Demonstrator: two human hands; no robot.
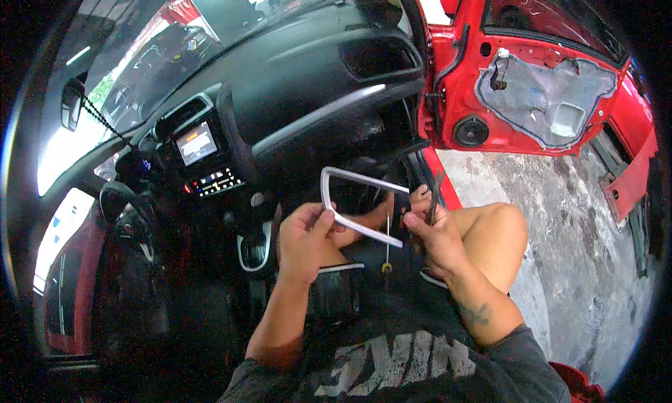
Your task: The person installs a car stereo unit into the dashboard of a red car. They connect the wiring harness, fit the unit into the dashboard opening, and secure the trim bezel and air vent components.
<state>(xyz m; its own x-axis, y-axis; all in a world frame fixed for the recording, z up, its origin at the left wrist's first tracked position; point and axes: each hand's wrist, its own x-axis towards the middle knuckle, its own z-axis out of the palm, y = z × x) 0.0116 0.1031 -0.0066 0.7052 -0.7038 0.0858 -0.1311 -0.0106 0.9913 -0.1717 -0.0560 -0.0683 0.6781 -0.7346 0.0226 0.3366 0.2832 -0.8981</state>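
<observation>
A silver U-shaped trim piece (325, 187) is held up over my lap, its curved end to the left and its two arms pointing right. My left hand (306, 236) is closed on its lower left bend, between thumb and fingers. My right hand (435, 231) is closed around a thin dark piece (437, 193) that sticks up past the fingers; its exact kind is unclear. The upper arm of the trim ends close to the right fingertips; whether they touch, I cannot tell. Below the trim, a screwdriver (387, 267) with a yellow handle lies between my legs.
I sit in a car with its red door (455, 74) open at the right, the inner panel off and a speaker (471, 131) exposed. Ahead runs the black dashboard (294, 74) with a lit screen (197, 145). The gear lever (257, 200) stands left of my legs. Outside lies worn concrete floor (560, 249).
</observation>
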